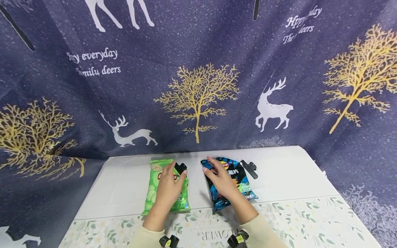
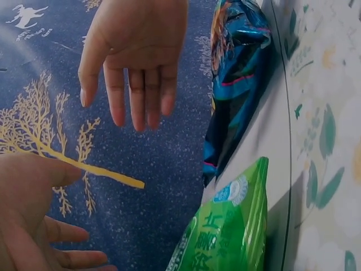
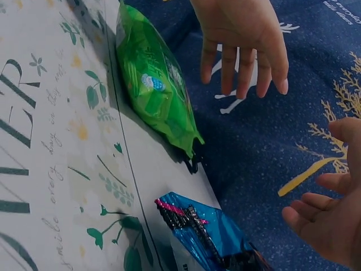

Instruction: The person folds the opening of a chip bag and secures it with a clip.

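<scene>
A green bag of chips (image 1: 151,193) lies on the table, with my left hand (image 1: 169,184) above it. In the left wrist view, that hand's fingers (image 2: 73,259) are spread loosely and apart from the bag. To its right lies a blue and black bag of chips (image 1: 229,172). Over this second bag is my right hand (image 1: 221,182), relaxed and holding nothing, as the right wrist view shows beside the bag's blue end (image 3: 208,226). One black clip (image 1: 180,168) lies by the green bag, partly behind the left thumb. Another black clip (image 1: 250,169) lies right of the blue bag.
The table has a white rear strip (image 1: 279,172) and a floral front part (image 1: 310,220). A dark blue curtain (image 1: 198,41) with deer and golden trees hangs directly behind the table.
</scene>
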Available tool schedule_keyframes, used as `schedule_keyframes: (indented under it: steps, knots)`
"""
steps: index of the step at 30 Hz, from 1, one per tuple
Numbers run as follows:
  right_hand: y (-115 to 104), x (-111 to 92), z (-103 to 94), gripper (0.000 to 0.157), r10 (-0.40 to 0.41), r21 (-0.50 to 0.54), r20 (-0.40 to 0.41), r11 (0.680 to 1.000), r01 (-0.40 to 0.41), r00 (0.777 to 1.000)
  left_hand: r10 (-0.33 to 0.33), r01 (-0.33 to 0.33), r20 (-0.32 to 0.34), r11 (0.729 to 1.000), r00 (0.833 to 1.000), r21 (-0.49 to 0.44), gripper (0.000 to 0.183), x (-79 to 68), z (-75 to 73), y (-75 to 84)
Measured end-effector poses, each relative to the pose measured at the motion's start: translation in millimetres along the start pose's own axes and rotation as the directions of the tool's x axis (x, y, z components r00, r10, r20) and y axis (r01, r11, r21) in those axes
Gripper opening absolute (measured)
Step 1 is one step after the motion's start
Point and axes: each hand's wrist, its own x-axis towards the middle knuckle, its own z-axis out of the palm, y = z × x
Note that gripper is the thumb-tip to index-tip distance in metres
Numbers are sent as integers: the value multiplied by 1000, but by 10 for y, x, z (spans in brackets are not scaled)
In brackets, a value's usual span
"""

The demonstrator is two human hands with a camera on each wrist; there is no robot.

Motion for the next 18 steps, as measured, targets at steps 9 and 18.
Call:
schedule_keyframes:
  steps: [9,18]
  knots:
    - [-18,-34,-33,62,-15,18,5,1000,15,1000,8,-8,-1,1000,1000,-11,72,23,63,50]
    - [33,-67,-113,66,-11,13,-19,1000,11,1000,25,-25,-14,1000,1000,-18,70,29,105,127]
